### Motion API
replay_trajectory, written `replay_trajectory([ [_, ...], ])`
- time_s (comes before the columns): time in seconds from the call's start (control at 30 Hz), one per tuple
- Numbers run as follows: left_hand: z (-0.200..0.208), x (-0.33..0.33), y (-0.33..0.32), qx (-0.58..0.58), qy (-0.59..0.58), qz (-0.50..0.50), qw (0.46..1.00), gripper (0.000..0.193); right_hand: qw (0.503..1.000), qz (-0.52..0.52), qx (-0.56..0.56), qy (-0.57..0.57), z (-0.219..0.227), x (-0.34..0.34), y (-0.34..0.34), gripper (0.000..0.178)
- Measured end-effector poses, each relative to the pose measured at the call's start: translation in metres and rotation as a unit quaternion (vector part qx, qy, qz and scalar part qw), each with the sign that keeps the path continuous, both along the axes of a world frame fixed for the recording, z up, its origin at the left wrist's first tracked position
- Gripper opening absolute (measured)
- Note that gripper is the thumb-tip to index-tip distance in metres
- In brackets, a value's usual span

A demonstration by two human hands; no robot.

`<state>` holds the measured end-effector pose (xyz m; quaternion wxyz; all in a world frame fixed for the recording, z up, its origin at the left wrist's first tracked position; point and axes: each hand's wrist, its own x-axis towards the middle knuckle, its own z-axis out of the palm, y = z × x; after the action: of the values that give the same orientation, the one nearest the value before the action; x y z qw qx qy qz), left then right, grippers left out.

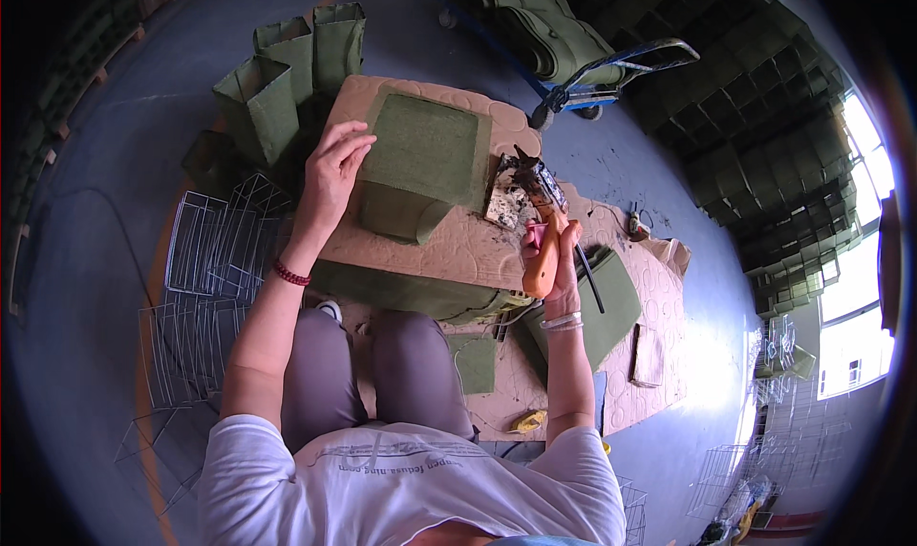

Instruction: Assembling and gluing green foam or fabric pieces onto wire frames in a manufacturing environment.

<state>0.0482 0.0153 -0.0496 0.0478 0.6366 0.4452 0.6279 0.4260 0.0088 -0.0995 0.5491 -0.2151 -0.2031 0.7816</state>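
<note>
My left hand (339,154) is raised at the left edge of a flat green fabric square (427,145), its fingers loosely extended and nothing in them. Below that square, a boxy green fabric piece (401,214) juts toward me. My right hand (565,259) grips an orange-handled tool (543,259) with a metal head caked in black residue. The head rests at or just above a small stained board (504,197); whether they touch I cannot tell. A thin dark rod or cord (589,280) runs down beside the grip.
Embossed brown cardboard (449,259) covers the work surface. Tall green fabric boxes (263,111) stand at the left, above wire frames (205,250). A blue cart (597,92) carries folded green sheets. Green panels (611,307) lie at lower right; stacked boxes (764,135) line the right.
</note>
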Motion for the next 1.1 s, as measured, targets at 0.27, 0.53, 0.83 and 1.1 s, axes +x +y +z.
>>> replay_trajectory([
  [0.27,-0.008,-0.007,-0.003,-0.015,-0.001,-0.021,1.000,0.013,0.997,0.062,0.038,-0.036,0.051,-0.023,0.036,0.062],
  [0.53,-0.009,-0.009,-0.008,-0.003,-0.005,-0.036,0.999,0.016,0.995,0.091,-0.023,-0.040,0.060,-0.031,0.061,0.050],
  [0.83,-0.011,-0.009,-0.006,0.002,0.005,-0.041,0.999,0.016,0.990,0.125,-0.056,-0.011,0.055,-0.025,0.072,0.041],
  [1.1,-0.007,-0.011,-0.009,-0.006,0.032,-0.013,0.999,0.015,0.989,0.118,-0.077,-0.036,0.051,-0.022,0.070,0.042],
])
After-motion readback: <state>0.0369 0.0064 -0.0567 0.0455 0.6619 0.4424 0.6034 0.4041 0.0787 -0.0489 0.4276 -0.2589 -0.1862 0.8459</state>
